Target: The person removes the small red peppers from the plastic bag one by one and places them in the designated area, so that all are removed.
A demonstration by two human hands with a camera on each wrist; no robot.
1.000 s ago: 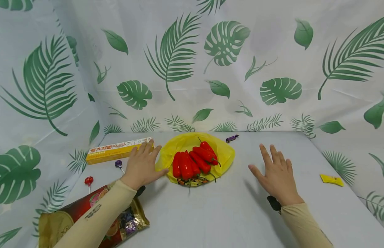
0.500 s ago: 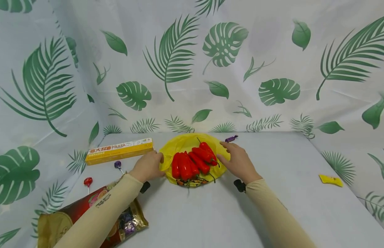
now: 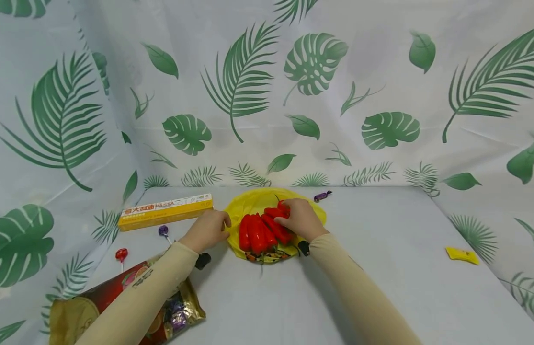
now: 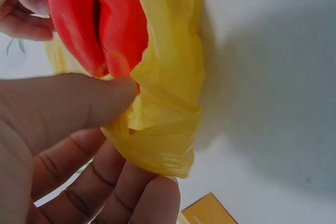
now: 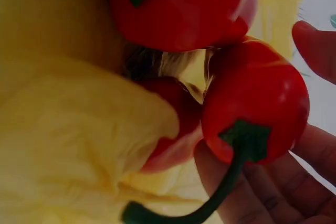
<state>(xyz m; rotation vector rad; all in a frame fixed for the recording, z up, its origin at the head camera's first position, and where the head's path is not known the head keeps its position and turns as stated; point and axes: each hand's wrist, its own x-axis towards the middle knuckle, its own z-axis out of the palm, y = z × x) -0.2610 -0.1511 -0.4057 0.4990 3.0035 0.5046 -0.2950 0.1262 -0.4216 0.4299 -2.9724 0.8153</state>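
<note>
Several glossy red peppers [image 3: 258, 235] lie in a spread yellow plastic bag [image 3: 246, 199] in the middle of the table. At the bag's left edge my left hand [image 3: 205, 231] pinches the thin plastic between thumb and fingers; the left wrist view shows the gathered yellow edge [image 4: 163, 145]. My right hand [image 3: 302, 218] reaches over the right side of the pile. Its fingers curl round one red pepper [image 5: 257, 98] with a curved green stem, the thumb standing on the other side. That hand hides part of the peppers from the head view.
A yellow and white pasta box [image 3: 165, 211] lies at the back left. Two lollipops, purple [image 3: 163, 230] and red [image 3: 121, 254], are in front of it. A red-gold candy bag [image 3: 180, 316] lies under my left forearm. A purple candy [image 3: 322, 195] and a yellow packet [image 3: 462, 255] lie to the right.
Both hands were open above the table. The left has come to the bag's edge and gripped it; the right has swung left past the bag's rim onto the peppers and taken hold of one.
</note>
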